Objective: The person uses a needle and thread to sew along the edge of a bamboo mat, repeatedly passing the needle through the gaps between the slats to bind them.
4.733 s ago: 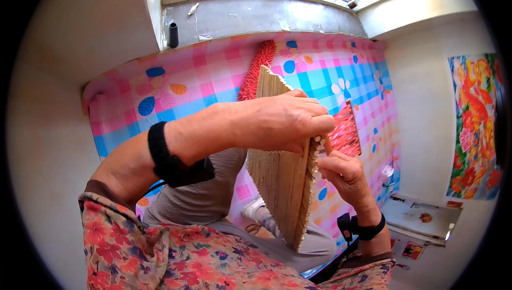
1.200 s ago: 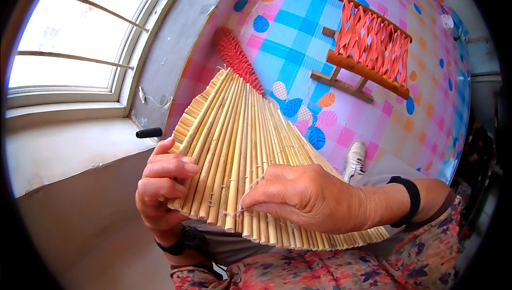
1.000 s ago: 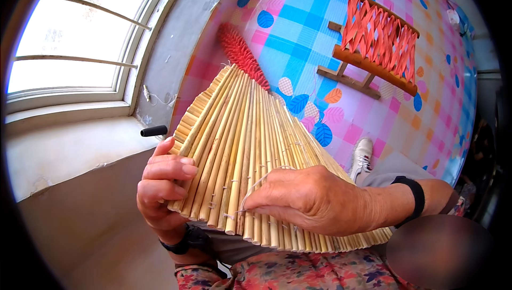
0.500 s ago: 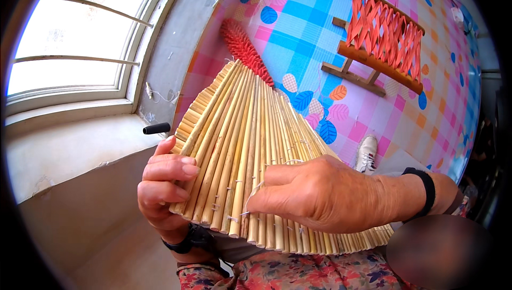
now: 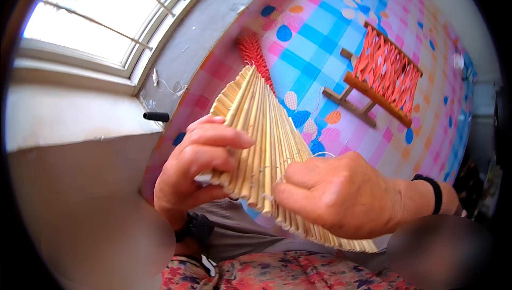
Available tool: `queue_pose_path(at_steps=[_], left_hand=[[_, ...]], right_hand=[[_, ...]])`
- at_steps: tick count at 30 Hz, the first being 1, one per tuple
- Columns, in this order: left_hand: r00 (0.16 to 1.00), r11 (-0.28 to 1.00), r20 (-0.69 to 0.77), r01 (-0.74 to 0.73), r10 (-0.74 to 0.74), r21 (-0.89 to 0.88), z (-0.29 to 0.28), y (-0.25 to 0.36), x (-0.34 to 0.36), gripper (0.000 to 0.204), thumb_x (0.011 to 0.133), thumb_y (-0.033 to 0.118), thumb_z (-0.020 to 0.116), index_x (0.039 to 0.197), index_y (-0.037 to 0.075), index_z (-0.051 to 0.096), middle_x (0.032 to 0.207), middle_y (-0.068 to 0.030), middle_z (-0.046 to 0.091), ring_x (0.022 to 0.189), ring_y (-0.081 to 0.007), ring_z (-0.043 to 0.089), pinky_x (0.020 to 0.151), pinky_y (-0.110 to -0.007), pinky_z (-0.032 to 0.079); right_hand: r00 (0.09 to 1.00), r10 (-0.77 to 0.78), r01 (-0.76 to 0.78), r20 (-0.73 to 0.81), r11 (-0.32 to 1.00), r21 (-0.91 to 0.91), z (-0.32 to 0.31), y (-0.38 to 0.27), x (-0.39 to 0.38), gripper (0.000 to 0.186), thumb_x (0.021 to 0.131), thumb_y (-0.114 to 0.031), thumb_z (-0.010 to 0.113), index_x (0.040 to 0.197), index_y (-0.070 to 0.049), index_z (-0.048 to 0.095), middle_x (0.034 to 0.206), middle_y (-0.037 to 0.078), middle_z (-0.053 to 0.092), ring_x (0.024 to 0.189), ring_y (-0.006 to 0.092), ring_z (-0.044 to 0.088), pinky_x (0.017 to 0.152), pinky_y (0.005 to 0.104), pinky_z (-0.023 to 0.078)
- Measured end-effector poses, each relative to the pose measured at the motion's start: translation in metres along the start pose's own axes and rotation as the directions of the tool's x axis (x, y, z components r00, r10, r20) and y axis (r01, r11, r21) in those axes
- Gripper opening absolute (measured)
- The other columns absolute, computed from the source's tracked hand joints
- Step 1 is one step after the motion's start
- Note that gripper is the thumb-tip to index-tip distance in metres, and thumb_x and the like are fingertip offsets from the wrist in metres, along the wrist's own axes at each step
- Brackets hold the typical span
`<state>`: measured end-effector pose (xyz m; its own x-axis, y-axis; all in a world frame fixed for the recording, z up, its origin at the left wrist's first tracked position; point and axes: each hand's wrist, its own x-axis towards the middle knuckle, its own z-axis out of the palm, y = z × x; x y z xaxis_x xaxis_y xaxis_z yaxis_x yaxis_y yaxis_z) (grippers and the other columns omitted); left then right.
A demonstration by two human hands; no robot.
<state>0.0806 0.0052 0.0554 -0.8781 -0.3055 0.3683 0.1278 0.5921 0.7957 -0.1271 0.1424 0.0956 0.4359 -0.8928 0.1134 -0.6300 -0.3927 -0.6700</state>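
Centrally, your left fingers (image 5: 221, 137) grasp the reed mat (image 5: 262, 146) by its left edge, right fingers (image 5: 292, 196) pinching thread (image 5: 323, 153), upper-right rack (image 5: 388, 68) well apart.

Flat tan panel of straight stalks (image 5: 266, 140): above the grey-trousered lap (image 5: 234, 228); left hand (image 5: 194, 162) at its left edge, right hand (image 5: 333, 194) over its near right part.
Long bristly red bundle (image 5: 257, 61): behind the panel's far tip, on the multicoloured plaid sheet (image 5: 314, 39).
Brown wooden frame strung with flat red strips (image 5: 386, 71): right of the bundle, on the sheet.
Black cylindrical object (image 5: 156, 116): left of the left hand.
Flat grey ledge (image 5: 184, 50): between sheet and white-framed barred window (image 5: 101, 4).
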Motion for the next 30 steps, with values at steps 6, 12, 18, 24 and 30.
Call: queue_pose_path(at_steps=[6,12,18,24,30], left_hand=[[0.996,0.992,0.027,-0.078,0.081,-0.097,0.013,-0.014,0.029,0.039,0.071,0.012,0.078,0.103,0.007,0.056,0.116,-0.0113,0.059,0.11,-0.0285,0.053,0.095,-0.04,0.041],[0.981,0.981,-0.017,-0.193,0.193,0.027,0.031,-0.029,0.07,0.045,0.071,0.008,0.075,0.111,0.01,0.054,0.111,-0.0096,0.056,0.108,-0.0288,0.051,0.094,-0.042,0.04],[0.987,0.987,-0.037,-0.158,0.158,-0.02,0.044,-0.039,0.087,0.06,0.071,0.014,0.076,0.125,0.017,0.05,0.108,-0.0097,0.057,0.109,-0.0312,0.051,0.094,-0.043,0.04],[0.989,0.988,-0.055,-0.142,0.139,-0.053,0.053,-0.047,0.103,0.067,0.07,0.015,0.076,0.131,0.016,0.047,0.115,-0.0112,0.057,0.112,-0.0318,0.051,0.097,-0.043,0.039],[0.991,0.986,-0.018,-0.134,0.133,-0.098,0.055,-0.055,0.112,0.066,0.07,0.018,0.075,0.13,0.015,0.047,0.115,-0.012,0.056,0.112,-0.0317,0.051,0.098,-0.043,0.039]], right_hand=[[0.99,-0.009,0.043,0.142,0.971,-0.234,-0.02,0.015,-0.008,0.013,0.076,-0.007,0.059,0.088,-0.008,0.057,0.07,0.006,0.049,0.066,0.0238,0.06,0.059,0.032,0.05],[0.956,0.288,-0.281,0.055,0.953,-0.108,-0.048,0.025,-0.027,0.02,0.079,0.001,0.065,0.097,-0.006,0.062,0.077,0.008,0.059,0.065,0.022,0.06,0.065,0.034,0.051],[0.955,0.296,-0.29,0.028,0.949,-0.121,-0.056,0.041,-0.034,0.014,0.081,0.006,0.063,0.093,-0.001,0.063,0.075,0.006,0.054,0.061,0.0127,0.056,0.05,0.0259,0.044],[0.942,0.334,-0.335,-0.028,0.938,-0.088,-0.06,0.048,-0.039,0.015,0.08,0.01,0.06,0.092,0.001,0.061,0.076,0.007,0.054,0.059,0.0124,0.054,0.049,0.0248,0.044],[0.93,0.368,-0.367,-0.003,0.927,-0.077,-0.069,0.049,-0.044,0.017,0.081,0.009,0.06,0.095,0.001,0.062,0.078,0.009,0.055,0.06,0.013,0.054,0.051,0.0236,0.044]])
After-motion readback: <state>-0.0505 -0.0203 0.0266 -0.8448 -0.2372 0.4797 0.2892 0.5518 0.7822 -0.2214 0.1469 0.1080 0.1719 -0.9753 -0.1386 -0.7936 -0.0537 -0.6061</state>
